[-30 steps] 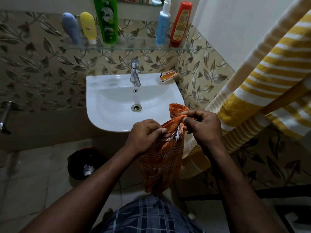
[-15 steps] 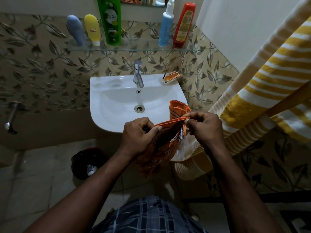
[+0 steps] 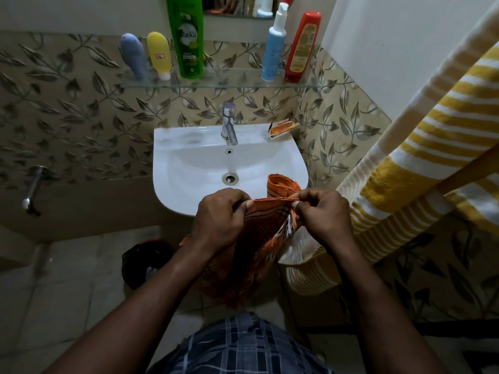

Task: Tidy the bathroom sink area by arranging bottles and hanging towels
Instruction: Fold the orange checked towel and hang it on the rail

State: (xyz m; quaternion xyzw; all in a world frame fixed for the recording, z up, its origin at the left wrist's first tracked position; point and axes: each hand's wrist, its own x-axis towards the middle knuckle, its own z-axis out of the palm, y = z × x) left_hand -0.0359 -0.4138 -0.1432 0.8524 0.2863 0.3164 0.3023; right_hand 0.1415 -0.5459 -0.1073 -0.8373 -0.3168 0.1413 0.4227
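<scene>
i see my left hand [image 3: 221, 220] and right hand [image 3: 322, 215] pinching the orange checked towel's [image 3: 259, 238] top edge before the sink [image 3: 189, 168].

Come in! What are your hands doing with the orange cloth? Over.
Left hand, right hand: pinching orange cloth by top edge. Cloth dangles before sink, not hung yet. Striped towel close on right.

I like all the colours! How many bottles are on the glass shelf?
5, left to right on the glass shelf: grey-blue tube, yellow tube, tall green bottle, blue pump bottle, red bottle. None seems hidden.
</scene>
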